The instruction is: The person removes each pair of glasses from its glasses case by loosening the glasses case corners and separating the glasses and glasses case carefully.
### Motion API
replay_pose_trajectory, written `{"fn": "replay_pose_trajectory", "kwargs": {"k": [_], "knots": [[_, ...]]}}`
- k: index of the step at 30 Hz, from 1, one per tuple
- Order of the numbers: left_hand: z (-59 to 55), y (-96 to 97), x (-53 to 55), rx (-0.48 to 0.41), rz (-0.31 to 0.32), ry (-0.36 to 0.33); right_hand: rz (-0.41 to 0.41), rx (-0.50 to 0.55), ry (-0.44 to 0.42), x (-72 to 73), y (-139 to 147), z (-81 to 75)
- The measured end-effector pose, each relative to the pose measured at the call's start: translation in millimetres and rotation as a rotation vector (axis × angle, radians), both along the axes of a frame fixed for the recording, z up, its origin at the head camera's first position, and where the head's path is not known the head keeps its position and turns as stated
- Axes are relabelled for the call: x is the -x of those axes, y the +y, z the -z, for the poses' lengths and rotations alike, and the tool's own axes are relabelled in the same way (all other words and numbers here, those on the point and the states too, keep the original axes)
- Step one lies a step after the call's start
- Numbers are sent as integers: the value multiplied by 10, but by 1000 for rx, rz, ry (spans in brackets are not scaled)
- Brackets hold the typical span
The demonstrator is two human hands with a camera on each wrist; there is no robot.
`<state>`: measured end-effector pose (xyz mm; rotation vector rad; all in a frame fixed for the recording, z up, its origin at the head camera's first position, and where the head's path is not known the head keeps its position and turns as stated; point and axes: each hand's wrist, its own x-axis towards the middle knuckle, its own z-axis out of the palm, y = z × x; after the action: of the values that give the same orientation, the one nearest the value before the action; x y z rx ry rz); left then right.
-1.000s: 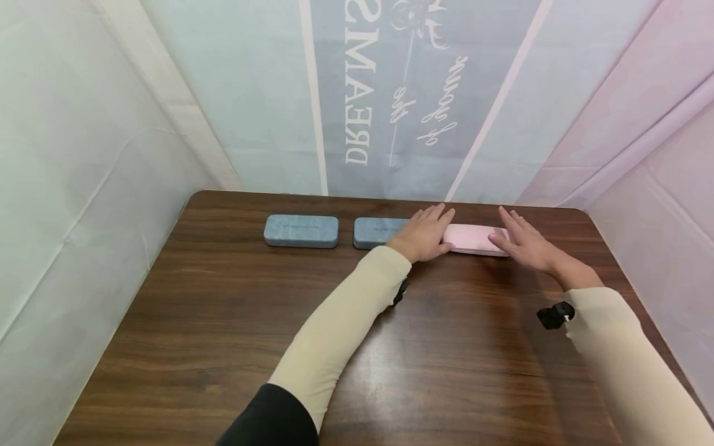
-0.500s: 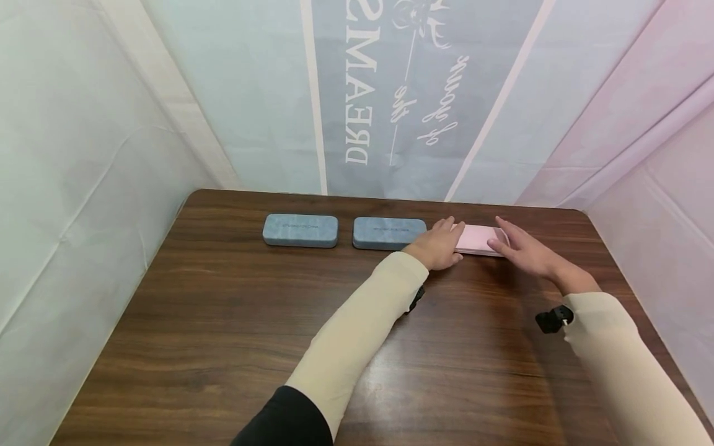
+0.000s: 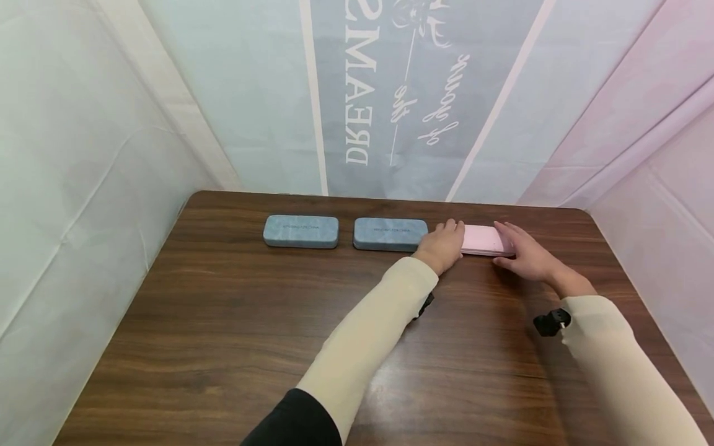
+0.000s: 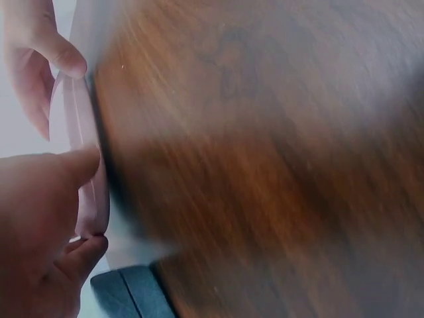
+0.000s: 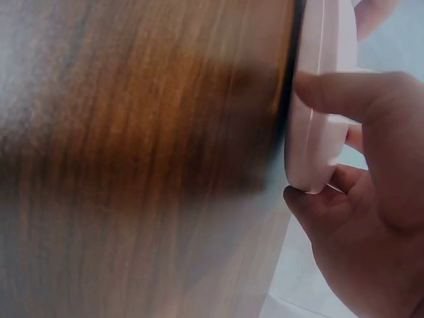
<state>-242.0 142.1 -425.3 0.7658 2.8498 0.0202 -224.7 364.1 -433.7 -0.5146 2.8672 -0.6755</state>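
A pink glasses case (image 3: 483,239) lies near the back edge of the brown table (image 3: 251,322), right of the middle. My left hand (image 3: 443,245) grips its left end, the thumb along the near side and another finger at the end, as the left wrist view of the case (image 4: 93,199) shows. At the other end my right hand (image 3: 528,255) holds it, thumb on the near side and fingers around the end of the case (image 5: 308,149) in the right wrist view. The fingers behind the case are partly hidden.
Two blue glasses cases, a nearer one (image 3: 389,234) beside my left hand and another one (image 3: 301,231) farther left, lie in the same row. Fabric hangings (image 3: 268,111) with mirrored lettering stand behind the table and along its sides.
My left hand has moved right, off the blue case beside it, and onto the pink case's left end. My right hand has closed around the right end. The pink case has shifted slightly right.
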Motion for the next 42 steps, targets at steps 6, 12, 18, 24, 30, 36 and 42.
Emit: {"fn": "replay_pose_trajectory", "kwargs": {"k": [6,12,18,24,30,36,42], "knots": [[34,74,-19,8,-14,35,0,20,83,-28,18,26],[89,64,11,-22,-6,97,-4,25,153,-33,9,29],[93,39,16,-47,0,105,0,17,163,-38,8,29],[91,29,6,-60,5,105,1,8,153,-42,17,36],[72,27,-9,-51,8,100,-10,-5,150,-49,22,20],[40,13,-47,-36,15,80,-16,-16,134,-77,15,13],[36,-12,-94,-42,32,81,-40,-14,138,-126,-10,-14]]}}
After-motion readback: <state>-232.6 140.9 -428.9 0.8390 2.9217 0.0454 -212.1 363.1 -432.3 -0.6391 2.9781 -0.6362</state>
